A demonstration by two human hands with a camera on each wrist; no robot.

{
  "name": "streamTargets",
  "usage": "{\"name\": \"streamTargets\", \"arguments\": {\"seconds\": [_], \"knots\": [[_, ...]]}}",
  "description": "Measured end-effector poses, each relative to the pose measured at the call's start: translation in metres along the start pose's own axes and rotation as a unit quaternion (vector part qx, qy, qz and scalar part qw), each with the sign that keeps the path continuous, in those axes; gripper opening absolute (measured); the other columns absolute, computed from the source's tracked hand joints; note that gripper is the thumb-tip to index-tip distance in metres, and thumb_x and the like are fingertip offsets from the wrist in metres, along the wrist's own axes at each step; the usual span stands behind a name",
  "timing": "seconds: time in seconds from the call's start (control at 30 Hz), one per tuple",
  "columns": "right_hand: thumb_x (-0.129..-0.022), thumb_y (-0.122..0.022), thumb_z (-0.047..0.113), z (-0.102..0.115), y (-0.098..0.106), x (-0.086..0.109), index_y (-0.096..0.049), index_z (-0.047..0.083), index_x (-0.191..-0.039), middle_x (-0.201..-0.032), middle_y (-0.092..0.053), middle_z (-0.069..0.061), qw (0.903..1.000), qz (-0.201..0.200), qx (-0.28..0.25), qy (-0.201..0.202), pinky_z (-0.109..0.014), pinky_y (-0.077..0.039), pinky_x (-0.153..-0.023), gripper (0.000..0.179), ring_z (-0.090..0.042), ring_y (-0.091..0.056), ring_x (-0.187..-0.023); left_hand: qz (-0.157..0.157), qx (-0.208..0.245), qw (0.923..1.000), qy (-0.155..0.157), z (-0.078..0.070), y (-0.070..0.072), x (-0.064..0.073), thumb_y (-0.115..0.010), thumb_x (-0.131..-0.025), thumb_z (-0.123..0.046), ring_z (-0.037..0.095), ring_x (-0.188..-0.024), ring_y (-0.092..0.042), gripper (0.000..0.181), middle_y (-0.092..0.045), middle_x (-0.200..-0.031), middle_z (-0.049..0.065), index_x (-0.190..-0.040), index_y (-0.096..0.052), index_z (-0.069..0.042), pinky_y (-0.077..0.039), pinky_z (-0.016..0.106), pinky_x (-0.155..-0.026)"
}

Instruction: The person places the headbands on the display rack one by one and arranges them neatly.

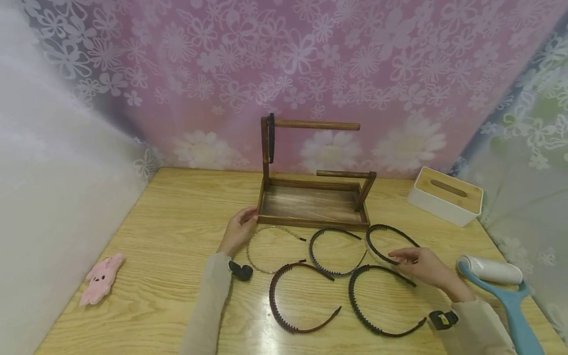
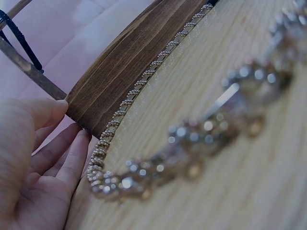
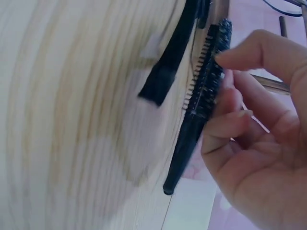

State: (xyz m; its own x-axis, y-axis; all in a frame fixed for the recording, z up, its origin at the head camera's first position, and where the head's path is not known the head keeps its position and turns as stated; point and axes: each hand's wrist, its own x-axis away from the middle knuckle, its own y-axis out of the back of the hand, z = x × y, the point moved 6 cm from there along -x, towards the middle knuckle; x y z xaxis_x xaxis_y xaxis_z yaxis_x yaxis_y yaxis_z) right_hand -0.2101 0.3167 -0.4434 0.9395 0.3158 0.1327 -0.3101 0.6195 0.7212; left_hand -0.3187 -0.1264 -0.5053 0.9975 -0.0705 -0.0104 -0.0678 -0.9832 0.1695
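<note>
A brown wooden stand [image 1: 313,226] with a tray base and two rods stands at the back middle. My left hand [image 1: 238,230] holds its front left corner, the thumb at the top edge and the fingers lower down in the left wrist view. In my right hand [image 1: 421,268], thumb and fingers pinch one end of a black toothed headband [image 3: 204,81]. Another black headband [image 1: 355,296] lies just nearer to me. A beaded headband [image 2: 110,129] is right beside my left hand. A dark blue headband [image 1: 316,256] and a brownish-red headband [image 1: 274,301] lie between the hands.
A dark headband [image 1: 271,140] hangs on the stand's upper rod [image 1: 319,125]. At the back right is a white tissue box [image 1: 437,204] with a wooden lid. A blue-handled lint roller [image 1: 510,301] lies right, a pink plush toy [image 1: 103,279] left. A floral backdrop [image 1: 288,64] rises behind.
</note>
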Motion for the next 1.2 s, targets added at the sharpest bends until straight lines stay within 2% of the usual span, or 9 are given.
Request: {"name": "streamTargets", "arguments": {"seconds": [0.2, 0.53, 0.63, 0.73, 0.83, 0.93, 1.03, 1.1, 1.2], "knots": [[-0.094, -0.059, 0.009, 0.005, 0.006, 0.004, -0.065, -0.002, -0.123, -0.106, -0.067, -0.015, 0.999, -0.03, -0.027, -0.02, -0.023, -0.036, -0.045, 0.031, -0.004, -0.041, -0.059, 0.001, -0.003, 1.0, -0.002, 0.0, 0.0, 0.0, -0.056, -0.099, -0.017, 0.027, -0.127, -0.053, 0.039, -0.058, -0.137, 0.014, -0.137, -0.055, -0.007, -0.046, 0.041, -0.105], [-0.101, -0.051, 0.01, 0.01, 0.009, 0.008, -0.048, -0.013, -0.136, -0.133, -0.05, -0.038, 0.9967, -0.017, -0.078, -0.014, -0.019, -0.05, -0.067, 0.042, 0.015, -0.051, -0.09, 0.0, -0.001, 1.0, -0.004, 0.0, 0.0, 0.001, -0.057, -0.099, -0.015, 0.028, -0.127, -0.054, 0.038, -0.058, -0.137, 0.014, -0.136, -0.056, -0.007, -0.045, 0.043, -0.107], [-0.102, -0.05, 0.015, 0.009, 0.013, 0.009, -0.045, -0.013, -0.138, -0.13, -0.062, -0.012, 0.994, -0.027, -0.102, -0.029, -0.02, -0.053, -0.077, 0.046, 0.016, -0.053, -0.096, -0.001, -0.004, 0.9999, -0.011, -0.001, 0.0, 0.0, -0.057, -0.099, -0.015, 0.029, -0.127, -0.054, 0.038, -0.058, -0.137, 0.015, -0.136, -0.055, -0.006, -0.045, 0.043, -0.107], [-0.103, -0.049, 0.018, 0.006, 0.017, 0.009, -0.046, -0.008, -0.14, -0.118, -0.058, 0.024, 0.9875, -0.052, -0.145, -0.035, -0.019, -0.053, -0.078, 0.046, 0.015, -0.054, -0.097, -0.004, -0.005, 0.9999, -0.01, -0.001, 0.0, 0.0, -0.057, -0.099, -0.015, 0.029, -0.127, -0.054, 0.038, -0.058, -0.137, 0.015, -0.136, -0.055, -0.006, -0.045, 0.042, -0.106], [-0.103, -0.047, 0.016, 0.003, 0.019, 0.009, -0.058, 0.014, -0.135, -0.11, -0.053, 0.037, 0.9683, -0.072, -0.238, -0.029, -0.015, -0.053, -0.079, 0.033, 0.013, -0.056, -0.098, -0.006, -0.008, 0.9999, -0.009, -0.002, 0.0, -0.001, -0.057, -0.099, -0.015, 0.029, -0.126, -0.054, 0.038, -0.058, -0.137, 0.015, -0.136, -0.056, -0.006, -0.045, 0.042, -0.106], [-0.103, -0.045, 0.009, 0.004, 0.018, 0.007, -0.065, 0.033, -0.115, -0.106, -0.06, 0.029, 0.9293, -0.08, -0.36, -0.017, -0.014, -0.052, -0.076, 0.034, 0.01, -0.057, -0.093, -0.009, -0.004, 0.9999, -0.011, -0.002, 0.0, -0.001, -0.057, -0.099, -0.014, 0.029, -0.126, -0.054, 0.037, -0.058, -0.137, 0.016, -0.135, -0.056, -0.006, -0.045, 0.042, -0.107], [-0.102, -0.043, 0.004, 0.006, 0.017, 0.005, -0.067, 0.035, -0.106, -0.103, -0.063, 0.018, 0.8923, -0.085, -0.443, -0.01, -0.015, -0.05, -0.072, 0.039, 0.004, -0.056, -0.088, -0.01, -0.001, 0.9999, -0.011, -0.003, 0.0, -0.001, -0.057, -0.099, -0.014, 0.03, -0.126, -0.054, 0.037, -0.058, -0.137, 0.016, -0.135, -0.056, -0.005, -0.045, 0.042, -0.107], [-0.102, -0.043, 0.003, 0.009, 0.017, 0.004, -0.067, 0.033, -0.107, -0.104, -0.065, 0.018, 0.8835, -0.089, -0.46, -0.002, -0.015, -0.049, -0.071, 0.039, 0.004, -0.056, -0.089, -0.01, -0.002, 0.9999, -0.011, -0.003, 0.0, -0.001, -0.057, -0.099, -0.013, 0.03, -0.126, -0.054, 0.037, -0.057, -0.138, 0.016, -0.135, -0.056, -0.005, -0.045, 0.042, -0.107], [-0.102, -0.043, 0.003, 0.016, 0.018, 0.0, -0.066, 0.033, -0.111, -0.108, -0.067, 0.02, 0.8836, -0.09, -0.459, 0.017, -0.014, -0.048, -0.073, 0.038, 0.007, -0.057, -0.095, -0.009, -0.002, 0.9999, -0.008, -0.003, 0.0, -0.001, -0.057, -0.099, -0.014, 0.029, -0.126, -0.054, 0.037, -0.057, -0.138, 0.015, -0.135, -0.056, -0.006, -0.044, 0.042, -0.107]]}}
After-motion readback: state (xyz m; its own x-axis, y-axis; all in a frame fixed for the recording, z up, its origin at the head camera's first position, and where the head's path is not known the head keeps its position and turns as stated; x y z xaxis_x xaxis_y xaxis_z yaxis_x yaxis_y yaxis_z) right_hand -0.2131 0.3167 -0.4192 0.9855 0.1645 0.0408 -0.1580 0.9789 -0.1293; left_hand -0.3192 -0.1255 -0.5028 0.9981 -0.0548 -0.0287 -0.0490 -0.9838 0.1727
